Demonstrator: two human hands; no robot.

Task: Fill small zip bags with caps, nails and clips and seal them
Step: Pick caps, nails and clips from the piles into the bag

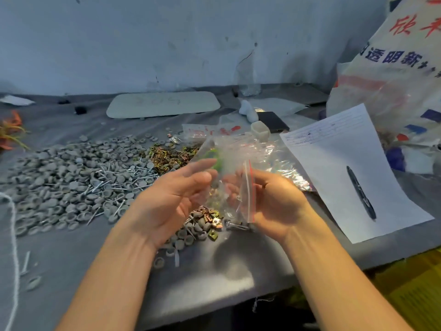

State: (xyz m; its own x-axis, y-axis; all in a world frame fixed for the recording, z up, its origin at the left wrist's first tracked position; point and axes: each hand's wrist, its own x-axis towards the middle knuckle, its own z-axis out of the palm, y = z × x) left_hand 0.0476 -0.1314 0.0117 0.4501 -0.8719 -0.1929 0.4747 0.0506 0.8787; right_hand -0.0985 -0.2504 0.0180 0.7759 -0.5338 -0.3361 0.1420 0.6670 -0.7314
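A small clear zip bag (241,194) with a red seal line hangs between my hands above the table, with some clips and nails showing in its lower part. My right hand (274,201) pinches its red-lined edge. My left hand (176,194) is palm up beside the bag, fingers spread, touching its left side. Under the hands lies a small heap of grey caps, nails and brass clips (200,225). A big spread of grey caps (66,177) with nails (114,185) covers the left of the table; a pile of brass clips (169,156) lies behind it.
A stack of empty zip bags (262,154) lies behind my hands. A paper sheet (346,168) with a black pen (361,192) is on the right, a large printed sack (393,80) behind it. A white tray (162,103) lies at the back. The grey-cloth table edge (214,304) is near me.
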